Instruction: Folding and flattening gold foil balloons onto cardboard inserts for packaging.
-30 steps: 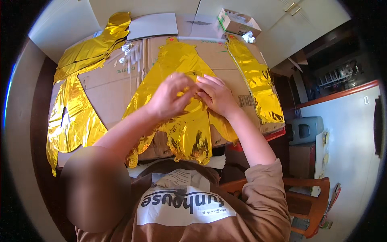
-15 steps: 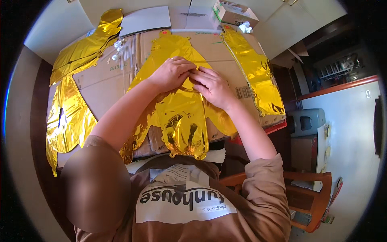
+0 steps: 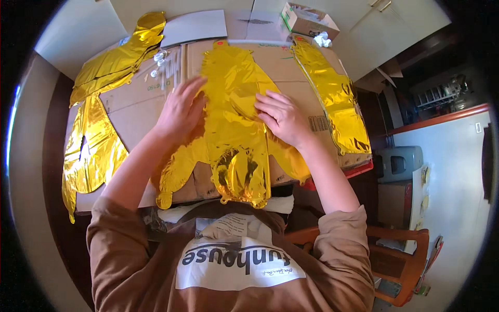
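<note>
Left hand and right hand spread open, palms pressed flat on gold foil balloon atop cardboard-covered tabletop, gripping nothing.

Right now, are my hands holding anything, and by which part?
Nothing is gripped: left hand and right hand press flat on the middle of the gold foil balloon.

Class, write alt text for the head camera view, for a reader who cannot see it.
Both hands, left hand and right hand, press flat on a gold foil balloon lying on a flattened cardboard box. Two more gold foil balloons lie at the left and right, and a small open carton sits at the far edge.
</note>
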A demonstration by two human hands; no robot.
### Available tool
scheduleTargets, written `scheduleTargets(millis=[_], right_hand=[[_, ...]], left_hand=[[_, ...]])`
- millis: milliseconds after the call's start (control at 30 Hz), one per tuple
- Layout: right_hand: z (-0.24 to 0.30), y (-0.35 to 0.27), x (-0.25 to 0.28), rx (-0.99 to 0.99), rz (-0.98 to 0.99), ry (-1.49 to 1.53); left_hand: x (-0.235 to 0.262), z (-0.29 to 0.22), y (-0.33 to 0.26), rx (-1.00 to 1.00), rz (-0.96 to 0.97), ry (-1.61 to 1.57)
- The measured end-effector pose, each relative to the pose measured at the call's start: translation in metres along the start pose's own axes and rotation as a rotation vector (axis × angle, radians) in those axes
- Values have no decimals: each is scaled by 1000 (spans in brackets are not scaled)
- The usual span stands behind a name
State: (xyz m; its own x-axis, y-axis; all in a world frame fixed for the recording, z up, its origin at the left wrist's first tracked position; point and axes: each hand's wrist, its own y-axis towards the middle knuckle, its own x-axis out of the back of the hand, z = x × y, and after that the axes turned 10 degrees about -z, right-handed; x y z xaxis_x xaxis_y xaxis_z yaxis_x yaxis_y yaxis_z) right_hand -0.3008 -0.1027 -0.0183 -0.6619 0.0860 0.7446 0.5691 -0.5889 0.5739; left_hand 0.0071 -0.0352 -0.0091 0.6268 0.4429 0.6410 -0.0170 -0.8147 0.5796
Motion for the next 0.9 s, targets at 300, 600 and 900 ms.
scheduleTargets(millis=[300, 600, 900], right_hand=[[24, -19, 3, 10, 34, 3], [17, 5, -15, 1, 44, -1], [18, 9, -13, -26, 56, 47]], left_hand=[[48, -22, -72, -80, 226, 254], [46, -25, -74, -45, 178, 197], [49, -26, -77, 34, 112, 241]])
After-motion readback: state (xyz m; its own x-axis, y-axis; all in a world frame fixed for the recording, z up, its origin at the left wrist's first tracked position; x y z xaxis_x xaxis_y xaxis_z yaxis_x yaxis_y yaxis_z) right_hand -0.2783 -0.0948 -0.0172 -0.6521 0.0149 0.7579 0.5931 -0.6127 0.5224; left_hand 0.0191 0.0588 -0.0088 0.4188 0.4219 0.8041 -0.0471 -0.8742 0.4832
